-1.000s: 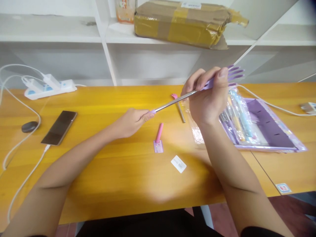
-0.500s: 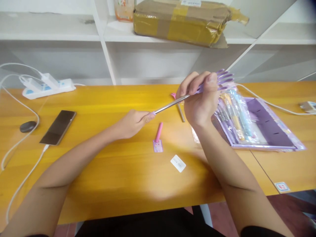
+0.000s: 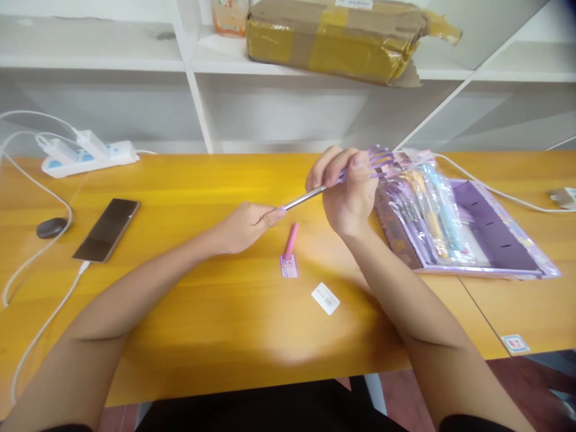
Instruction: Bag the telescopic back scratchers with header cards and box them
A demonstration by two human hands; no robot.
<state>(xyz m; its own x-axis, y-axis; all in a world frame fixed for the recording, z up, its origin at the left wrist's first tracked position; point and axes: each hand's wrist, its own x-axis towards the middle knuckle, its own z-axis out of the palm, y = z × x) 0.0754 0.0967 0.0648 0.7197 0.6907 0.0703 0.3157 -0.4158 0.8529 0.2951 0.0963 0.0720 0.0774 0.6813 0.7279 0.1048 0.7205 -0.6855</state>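
Note:
Between my two hands a purple back scratcher with a telescopic metal rod (image 3: 304, 198) slants up to the right above the table. My left hand (image 3: 240, 228) is closed round its handle end, the thumb along the purple grip. Near the claw-shaped head, my right hand (image 3: 346, 189) grips the scratcher, with purple prongs showing past the fingers. On the table below lies a pink handle (image 3: 291, 241) with a small printed card (image 3: 288, 267) at its lower end. A white label card (image 3: 325, 298) rests nearer me.
At right, a purple box (image 3: 488, 222) holds several plastic-wrapped scratchers (image 3: 432, 210). A phone (image 3: 107, 230) on a white cable, a dark mouse-like object (image 3: 51, 228) and a power strip (image 3: 90, 157) are at left. A taped carton (image 3: 333, 42) sits on the shelf.
My right hand has moved left and slightly down, towards my left hand, and the visible metal rod is shorter. The pink scratcher head and rod on the table are now hidden behind my right hand.

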